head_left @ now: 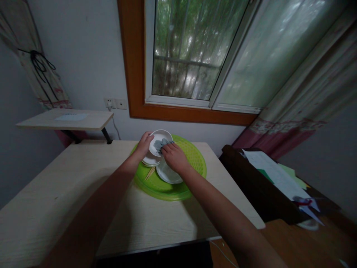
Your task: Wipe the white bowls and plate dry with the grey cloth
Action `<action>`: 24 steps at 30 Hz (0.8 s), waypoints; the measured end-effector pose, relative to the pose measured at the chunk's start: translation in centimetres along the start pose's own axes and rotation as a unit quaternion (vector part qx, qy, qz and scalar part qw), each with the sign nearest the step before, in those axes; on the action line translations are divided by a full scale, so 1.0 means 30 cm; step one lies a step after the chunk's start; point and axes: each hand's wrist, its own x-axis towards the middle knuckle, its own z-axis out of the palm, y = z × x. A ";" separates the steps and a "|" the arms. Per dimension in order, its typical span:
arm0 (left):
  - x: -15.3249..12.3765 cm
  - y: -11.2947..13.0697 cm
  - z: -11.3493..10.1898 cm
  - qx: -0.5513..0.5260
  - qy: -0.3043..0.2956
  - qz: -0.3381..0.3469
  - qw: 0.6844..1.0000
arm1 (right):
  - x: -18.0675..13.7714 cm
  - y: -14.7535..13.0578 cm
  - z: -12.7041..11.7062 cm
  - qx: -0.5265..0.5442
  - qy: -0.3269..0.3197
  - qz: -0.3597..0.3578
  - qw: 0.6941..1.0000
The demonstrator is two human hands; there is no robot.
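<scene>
My left hand (144, 144) grips the left rim of a white bowl (158, 134), which is tilted so that its inside faces me. A grey-blue cloth (159, 144) lies against the inside of the bowl, with the fingers of my right hand (175, 156) closed on it. Below the bowl, white dishes (151, 160) sit stacked on a round green tray (161, 192). Beside them a white plate (169, 175) is partly covered by my right hand and wrist. Wooden chopsticks (150, 173) rest on the tray between the dishes.
The tray stands on a pale wooden table (156, 219) below a window (192, 56). A small raised shelf (69, 118) with a paper on it occupies the back left. To the right, papers (279, 178) lie on a dark brown piece of furniture (240, 182).
</scene>
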 end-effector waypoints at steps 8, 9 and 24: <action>0.002 -0.024 -0.003 0.080 0.007 0.067 0.995 | -0.011 -0.011 0.039 0.175 0.006 -0.050 0.983; 0.001 -0.025 -0.004 0.082 0.008 0.070 0.994 | -0.014 -0.009 0.041 0.201 0.014 -0.056 0.978; 0.008 -0.037 0.000 0.055 0.014 0.040 0.998 | -0.008 -0.001 0.026 0.138 -0.020 -0.003 0.990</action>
